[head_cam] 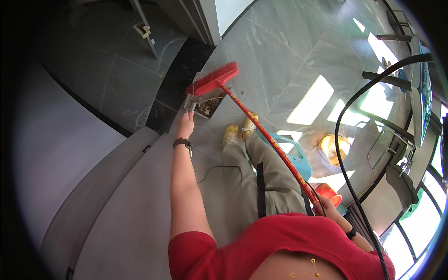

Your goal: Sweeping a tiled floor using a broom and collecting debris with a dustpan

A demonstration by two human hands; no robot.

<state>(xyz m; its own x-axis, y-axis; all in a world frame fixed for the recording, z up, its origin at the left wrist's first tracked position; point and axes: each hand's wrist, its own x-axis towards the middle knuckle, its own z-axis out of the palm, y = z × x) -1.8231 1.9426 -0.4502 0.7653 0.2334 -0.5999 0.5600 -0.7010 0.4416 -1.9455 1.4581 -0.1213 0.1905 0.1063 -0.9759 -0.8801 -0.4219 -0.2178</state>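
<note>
My left hand (186,124), with a dark band at the wrist, reaches down and grips the handle end of a metal dustpan (219,109) on the floor. Brown debris (208,106) lies in the pan. Above and partly across the pan is the red bristled head of a broom (217,79), its bristles turned away from me. From there the red broom pole (276,147) with yellow writing runs diagonally towards my body. Near its upper end, at my right hip, my right hand (324,206) is closed around it. A thin light cord or wire crosses the pan.
Grey cabinets (140,196) stand at left, beside a black threshold strip (182,70) and a door frame (206,21). By my legs are a light blue plastic stool (297,162), a yellowish bucket (334,148) and an orange container (329,194). A black cable (338,133) hangs at right.
</note>
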